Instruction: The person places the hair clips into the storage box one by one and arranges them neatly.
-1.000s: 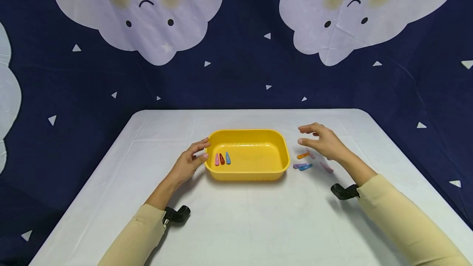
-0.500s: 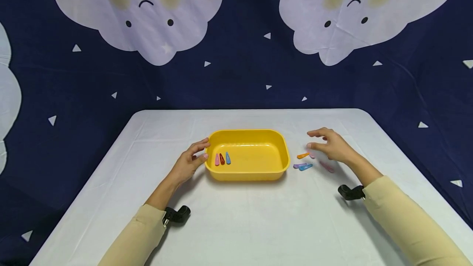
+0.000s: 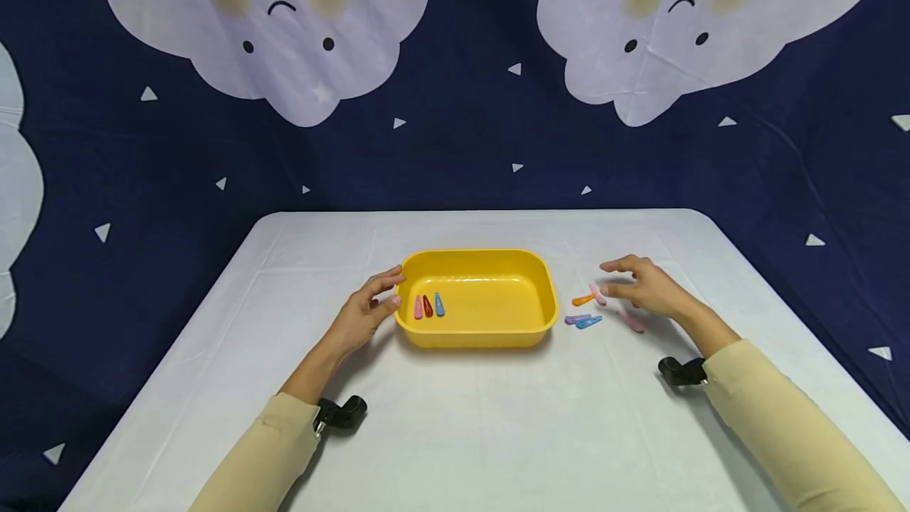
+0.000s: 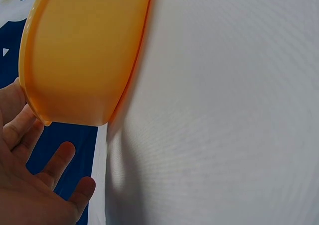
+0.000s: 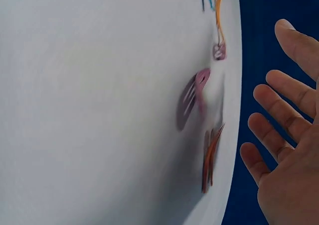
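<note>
My left hand (image 3: 359,314) touches the left end of a yellow tray (image 3: 469,340), thumb and fingertips at its rim. In the left wrist view its other fingers (image 4: 60,158) stand apart from the tray wall. Inside the tray, at the left, a pink hair clip (image 3: 418,306), a red hair clip (image 3: 427,306) and a blue hair clip (image 3: 439,304) lie side by side. My right hand (image 3: 650,288) hovers over loose clips with fingers spread, holding nothing. Nearest its thumb are an orange clip (image 3: 583,300) and a pink clip (image 3: 599,295).
Right of the tray lie a purple clip (image 3: 577,319) and another blue clip (image 3: 589,322). Pink clips (image 3: 631,321) lie beneath my right wrist; in the right wrist view a reddish-brown clip (image 5: 212,158) shows. The white table (image 3: 483,425) ends before a dark blue cloth (image 3: 469,156).
My right hand has moved right and lower, away from the tray and closer to the loose clips. My left hand and the tray have stayed put.
</note>
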A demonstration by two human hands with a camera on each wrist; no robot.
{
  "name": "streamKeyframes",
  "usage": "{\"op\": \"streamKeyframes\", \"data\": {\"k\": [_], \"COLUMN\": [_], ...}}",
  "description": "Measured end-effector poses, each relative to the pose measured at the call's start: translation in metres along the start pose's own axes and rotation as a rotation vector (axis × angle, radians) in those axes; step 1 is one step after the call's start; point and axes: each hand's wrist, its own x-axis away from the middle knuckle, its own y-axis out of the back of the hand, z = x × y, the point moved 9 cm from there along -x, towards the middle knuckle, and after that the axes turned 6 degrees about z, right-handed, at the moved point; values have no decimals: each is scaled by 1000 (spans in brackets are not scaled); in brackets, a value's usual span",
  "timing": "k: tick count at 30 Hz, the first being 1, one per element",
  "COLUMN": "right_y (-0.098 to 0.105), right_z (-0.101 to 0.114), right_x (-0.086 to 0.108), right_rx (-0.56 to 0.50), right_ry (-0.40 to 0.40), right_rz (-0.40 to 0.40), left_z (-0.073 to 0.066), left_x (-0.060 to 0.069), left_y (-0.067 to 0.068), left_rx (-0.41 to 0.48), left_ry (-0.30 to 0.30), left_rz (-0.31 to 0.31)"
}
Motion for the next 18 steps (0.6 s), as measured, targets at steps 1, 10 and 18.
{"op": "streamKeyframes", "data": {"k": [1,10,18], "right_y": [-1,-6,-8], "right_z": [-1,-8,-15], "right_x": [0,-2,-1], "right_rx": [14,103,131], "right_ry": [2,15,-26], "right_rz": [0,1,1], "left_z": [0,-1,-2], "left_x": [0,0,0], "left_y": [0,0,0], "left_rx": [1,19,4], "left_ry": [2,-5,-16], "left_rz": [1,-5,-7]}}
